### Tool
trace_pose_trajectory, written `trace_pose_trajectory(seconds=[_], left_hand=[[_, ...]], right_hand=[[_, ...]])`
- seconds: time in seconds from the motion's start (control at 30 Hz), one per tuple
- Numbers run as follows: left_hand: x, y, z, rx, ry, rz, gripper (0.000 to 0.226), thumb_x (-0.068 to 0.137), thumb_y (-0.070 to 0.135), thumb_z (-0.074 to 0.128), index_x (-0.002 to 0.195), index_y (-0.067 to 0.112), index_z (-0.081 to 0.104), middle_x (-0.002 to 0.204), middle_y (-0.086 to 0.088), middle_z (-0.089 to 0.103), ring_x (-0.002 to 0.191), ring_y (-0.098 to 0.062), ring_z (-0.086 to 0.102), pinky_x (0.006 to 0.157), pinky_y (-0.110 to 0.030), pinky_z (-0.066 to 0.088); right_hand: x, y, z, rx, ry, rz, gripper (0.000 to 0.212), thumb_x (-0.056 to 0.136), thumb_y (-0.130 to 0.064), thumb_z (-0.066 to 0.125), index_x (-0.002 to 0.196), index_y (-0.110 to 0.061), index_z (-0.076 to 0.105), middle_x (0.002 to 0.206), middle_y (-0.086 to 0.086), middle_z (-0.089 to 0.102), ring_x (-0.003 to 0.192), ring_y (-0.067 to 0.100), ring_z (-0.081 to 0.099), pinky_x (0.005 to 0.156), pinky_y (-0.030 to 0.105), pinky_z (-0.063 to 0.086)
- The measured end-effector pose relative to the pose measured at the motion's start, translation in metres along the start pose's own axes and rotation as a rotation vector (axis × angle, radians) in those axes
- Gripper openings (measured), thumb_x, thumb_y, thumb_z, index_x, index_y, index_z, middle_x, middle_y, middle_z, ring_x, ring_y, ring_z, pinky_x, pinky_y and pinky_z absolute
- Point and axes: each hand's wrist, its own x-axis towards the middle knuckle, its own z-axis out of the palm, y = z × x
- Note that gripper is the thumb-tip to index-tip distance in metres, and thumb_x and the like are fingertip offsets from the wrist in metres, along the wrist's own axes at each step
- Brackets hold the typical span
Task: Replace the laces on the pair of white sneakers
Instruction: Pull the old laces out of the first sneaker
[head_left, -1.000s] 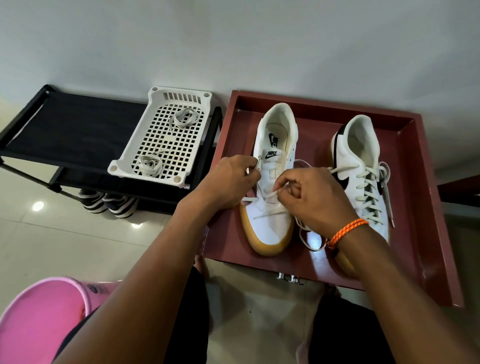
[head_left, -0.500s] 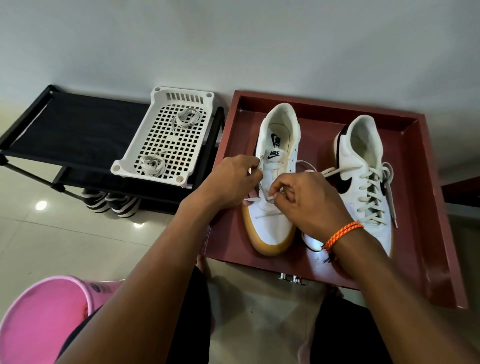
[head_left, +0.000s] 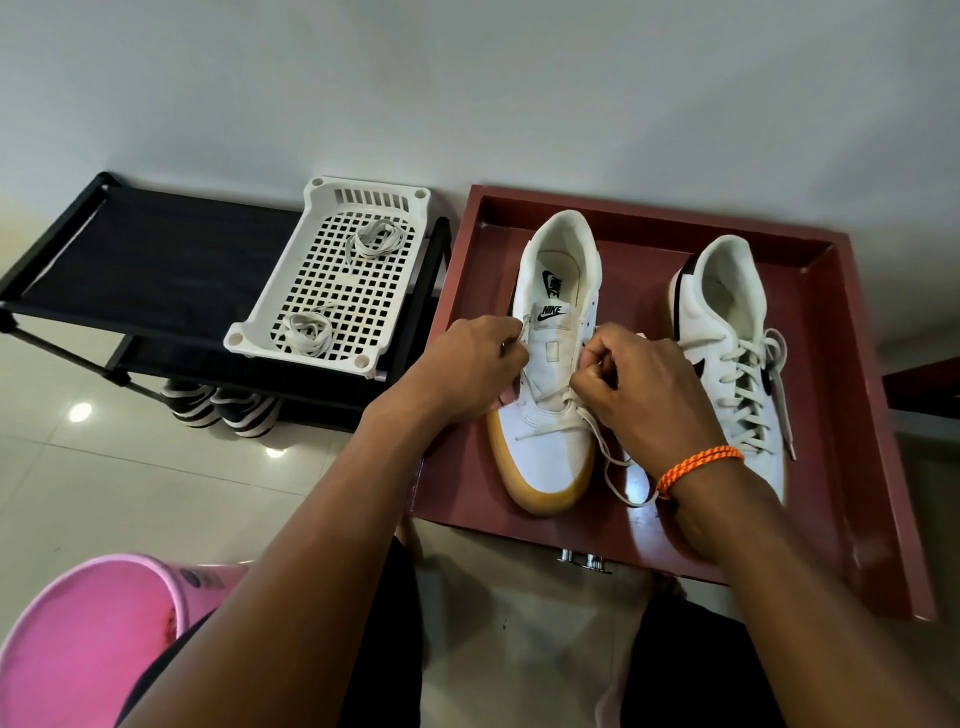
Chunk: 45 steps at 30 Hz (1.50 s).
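Two white sneakers stand in a dark red tray (head_left: 852, 395). The left sneaker (head_left: 556, 447) has a gum sole and a white lace (head_left: 613, 457) only through its lowest eyelets, with slack trailing to its right. My left hand (head_left: 467, 369) pinches the shoe's left eyelet edge beside the tongue. My right hand (head_left: 639, 395), with an orange bracelet on the wrist, pinches the lace at the right eyelet row. The right sneaker (head_left: 727, 332) is laced along its whole length.
A white perforated basket (head_left: 322, 322) holding two coiled laces sits on a black shoe rack (head_left: 145, 260) to the left. Striped shoes (head_left: 223, 405) stand under the rack. A pink bucket (head_left: 78, 644) is at the lower left, on the tiled floor.
My right hand has moved up the left sneaker toward the tongue, drawing the lace along. My left hand has stayed at the left eyelet edge.
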Motion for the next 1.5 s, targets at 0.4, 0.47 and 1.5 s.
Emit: trace_pose_trajectory(seconds=[0.4, 0.47, 1.5], left_hand=[[-0.004, 0.002, 0.003, 0.156, 0.145, 0.055, 0.032, 0.097, 0.032, 0.059, 0.073, 0.015, 0.048, 0.066, -0.001, 0.057, 0.061, -0.024, 0.053, 0.059, -0.042, 0.047], [-0.005, 0.004, 0.002, 0.18, 0.226, 0.121, 0.022, 0.092, 0.029, 0.067, 0.079, 0.019, 0.052, 0.073, 0.005, 0.058, 0.067, -0.017, 0.055, 0.06, -0.037, 0.046], [-0.011, 0.016, -0.005, -0.023, 0.234, 0.135, 0.05, 0.09, 0.034, 0.083, 0.127, 0.022, 0.051, 0.113, 0.002, 0.067, 0.092, -0.022, 0.07, 0.071, -0.046, 0.061]], right_hand=[[0.004, 0.005, -0.006, 0.096, 0.352, 0.154, 0.009, 0.09, -0.028, 0.052, 0.083, -0.022, 0.054, 0.065, 0.004, 0.065, 0.057, 0.026, 0.067, 0.059, 0.046, 0.057], [0.005, 0.008, -0.013, 0.097, 0.395, 0.174, 0.013, 0.095, -0.024, 0.051, 0.086, -0.02, 0.059, 0.067, 0.001, 0.065, 0.059, 0.021, 0.067, 0.061, 0.045, 0.057], [0.005, 0.007, -0.016, 0.293, -0.026, 0.029, 0.008, 0.09, -0.02, 0.061, 0.09, -0.028, 0.061, 0.066, 0.001, 0.064, 0.056, 0.018, 0.06, 0.058, 0.039, 0.053]])
